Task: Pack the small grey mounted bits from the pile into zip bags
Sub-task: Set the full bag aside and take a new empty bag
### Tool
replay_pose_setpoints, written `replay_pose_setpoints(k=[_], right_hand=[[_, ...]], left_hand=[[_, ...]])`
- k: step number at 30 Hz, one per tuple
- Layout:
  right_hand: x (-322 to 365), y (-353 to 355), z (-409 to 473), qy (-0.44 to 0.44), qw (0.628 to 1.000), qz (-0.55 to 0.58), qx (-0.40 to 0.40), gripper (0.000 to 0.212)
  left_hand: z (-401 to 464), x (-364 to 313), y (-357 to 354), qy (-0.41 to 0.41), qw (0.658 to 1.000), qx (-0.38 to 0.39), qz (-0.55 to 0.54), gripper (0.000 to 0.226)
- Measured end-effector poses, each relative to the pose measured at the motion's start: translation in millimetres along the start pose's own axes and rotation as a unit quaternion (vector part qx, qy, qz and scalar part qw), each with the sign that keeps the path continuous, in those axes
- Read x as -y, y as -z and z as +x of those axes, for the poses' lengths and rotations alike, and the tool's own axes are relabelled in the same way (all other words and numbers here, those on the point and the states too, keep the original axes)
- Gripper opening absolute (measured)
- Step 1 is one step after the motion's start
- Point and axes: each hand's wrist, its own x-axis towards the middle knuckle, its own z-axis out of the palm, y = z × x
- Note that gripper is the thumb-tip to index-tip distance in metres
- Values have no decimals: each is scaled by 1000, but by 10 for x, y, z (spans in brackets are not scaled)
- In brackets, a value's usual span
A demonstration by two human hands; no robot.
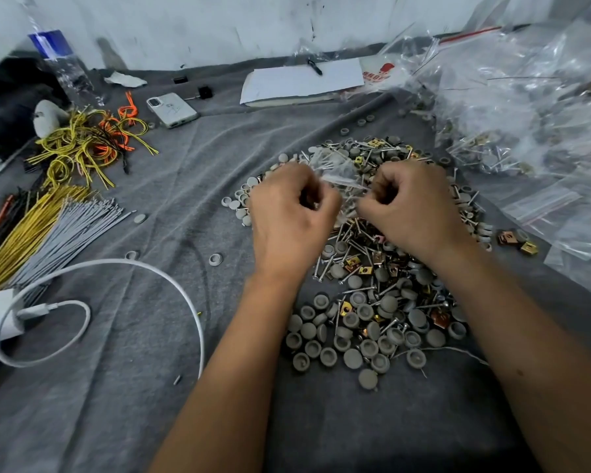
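My left hand (289,213) and right hand (411,206) each pinch one side of a small zip bag (338,175) above the pile (372,295) at mid-cloth. Risk: uneven pull may spill its contents.

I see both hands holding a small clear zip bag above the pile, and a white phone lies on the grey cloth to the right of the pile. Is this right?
Not quite. The head view shows the white phone on the grey cloth to the left of the pile, not the right. The rest holds: the left hand and right hand both hold a small clear zip bag above the pile.
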Motion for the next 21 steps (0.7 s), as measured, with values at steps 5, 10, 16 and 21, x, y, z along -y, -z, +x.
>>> replay_pose_setpoints(k=[5,10,16,21], right_hand=[[-69,35,22,-68,990,117,-36,17],[-61,-26,20,-19,995,99,15,21],[-8,-35,0,51,990,132,-1,19],[-58,8,28,-4,995,88,-55,19]], left_hand=[[-26,-63,-61,-84,995,44,-39,21],[-58,-44,-115,-59,994,79,-45,22],[-64,8,-116,36,994,82,-67,28],[11,-11,39,-23,1000,13,-11,34]])
